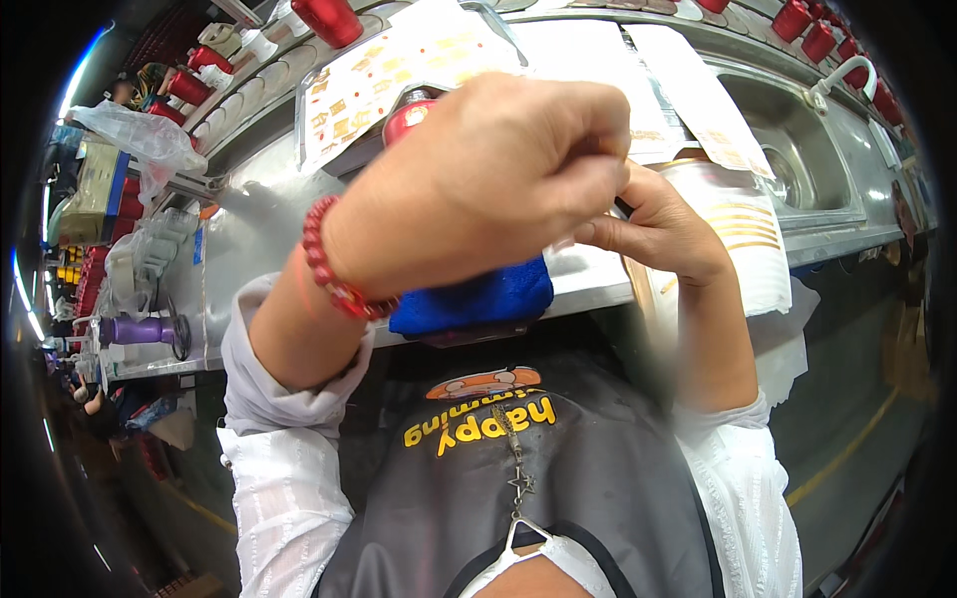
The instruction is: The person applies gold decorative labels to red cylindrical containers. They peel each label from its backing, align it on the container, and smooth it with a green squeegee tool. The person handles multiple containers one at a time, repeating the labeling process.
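My left hand (488, 164), wearing a red beaded bracelet (324, 254), is raised over the bench with its fingers curled closed. Whatever it grips is hidden behind the fingers. Close against it on the right, my right hand (663, 224) is also closed, thumb and fingers pinched together. A small dark bit shows between its fingers, too little to name. Partly behind my left hand is a red rounded object with a dark top (407, 120). Below my left wrist a folded blue cloth (483, 299) lies at the bench's front edge.
A tray lined with patterned paper (344, 95) lies at the back. White sheets (588, 75) are beside it. Right of my hands is a white piece with gold stripes (743, 234); farther right, a steel sink (797, 140). Red bottles (329, 20) and a plastic bag (150, 140) stand left.
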`<state>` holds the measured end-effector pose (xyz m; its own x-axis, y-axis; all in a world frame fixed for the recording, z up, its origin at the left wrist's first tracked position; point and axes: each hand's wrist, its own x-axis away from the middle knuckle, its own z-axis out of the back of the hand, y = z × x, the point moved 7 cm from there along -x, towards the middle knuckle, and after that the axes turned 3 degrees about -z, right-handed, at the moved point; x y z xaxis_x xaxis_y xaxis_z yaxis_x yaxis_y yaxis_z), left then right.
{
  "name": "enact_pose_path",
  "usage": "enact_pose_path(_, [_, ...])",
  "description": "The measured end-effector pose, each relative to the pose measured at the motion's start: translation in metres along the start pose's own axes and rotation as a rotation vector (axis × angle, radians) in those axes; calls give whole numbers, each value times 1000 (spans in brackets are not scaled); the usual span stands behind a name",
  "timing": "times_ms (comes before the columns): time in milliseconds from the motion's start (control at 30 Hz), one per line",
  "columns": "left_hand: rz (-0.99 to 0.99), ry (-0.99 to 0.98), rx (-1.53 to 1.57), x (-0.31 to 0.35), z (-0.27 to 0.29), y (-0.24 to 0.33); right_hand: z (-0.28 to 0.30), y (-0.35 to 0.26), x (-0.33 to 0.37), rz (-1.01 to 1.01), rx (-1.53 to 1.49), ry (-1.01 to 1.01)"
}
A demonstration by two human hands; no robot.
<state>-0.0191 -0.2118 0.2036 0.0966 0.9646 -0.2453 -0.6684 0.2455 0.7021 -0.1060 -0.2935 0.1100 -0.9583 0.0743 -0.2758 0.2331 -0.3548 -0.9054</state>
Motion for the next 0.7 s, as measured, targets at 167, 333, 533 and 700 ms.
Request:
enact_pose_path(167, [79,107,401,-17,39,-27,20,18,11,-59,-113,109])
enact_pose_path(333, [150,367,322,-21,75,-56,71,33,19,-191,-326,407])
enact_pose_path(533, [325,414,197,-58,82,-121,187,70,-31,-219,-223,524])
enact_pose_path(700, [418,325,75,-75,79,-200,246,156,-75,-668,731,382])
